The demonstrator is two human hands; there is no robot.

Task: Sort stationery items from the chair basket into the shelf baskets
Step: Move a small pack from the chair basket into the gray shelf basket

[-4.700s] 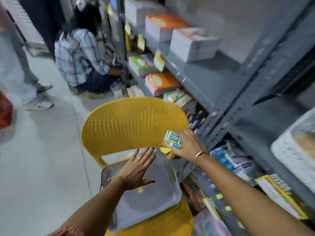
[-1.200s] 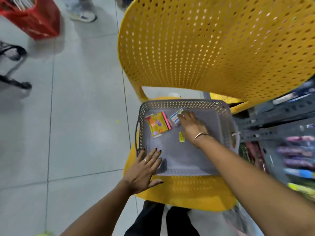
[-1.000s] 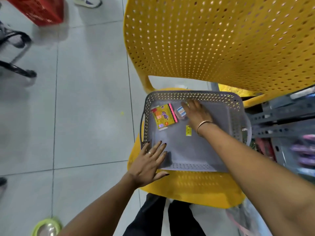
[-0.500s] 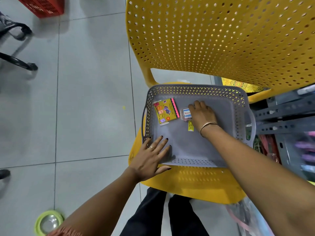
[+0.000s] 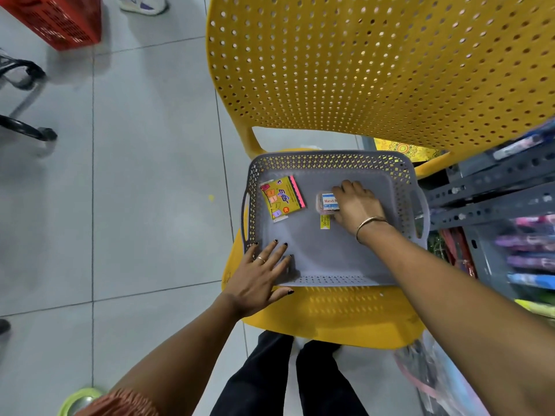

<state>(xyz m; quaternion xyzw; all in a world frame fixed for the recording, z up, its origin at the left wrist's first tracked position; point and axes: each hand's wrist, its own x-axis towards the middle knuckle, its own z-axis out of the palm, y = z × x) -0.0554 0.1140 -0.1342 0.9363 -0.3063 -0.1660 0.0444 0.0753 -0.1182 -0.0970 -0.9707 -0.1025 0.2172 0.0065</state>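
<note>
A grey perforated basket [image 5: 330, 162] sits on the seat of a yellow chair [image 5: 354, 70]. Inside lie a yellow sticky-note pack [image 5: 280, 198] at the left, a small white and blue box [image 5: 328, 202] in the middle and a little yellow price tag [image 5: 324, 221] below it. My right hand [image 5: 359, 205] lies over the box's right side, fingers curled around it on the basket floor. My left hand [image 5: 259, 273] rests flat, fingers spread, on the basket's near left corner.
A grey metal shelf rack [image 5: 492, 187] with pens and packets stands to the right of the chair. A red crate [image 5: 60, 19] and another person's shoe [image 5: 141, 3] are at the far left on the tiled floor. A green tape roll [image 5: 78, 400] lies by my feet.
The view swung from the shelf down to the chair basket. My right hand reached in, slid the small box rightward away from the yellow pack and closed around it. My left hand stayed on the basket's corner.
</note>
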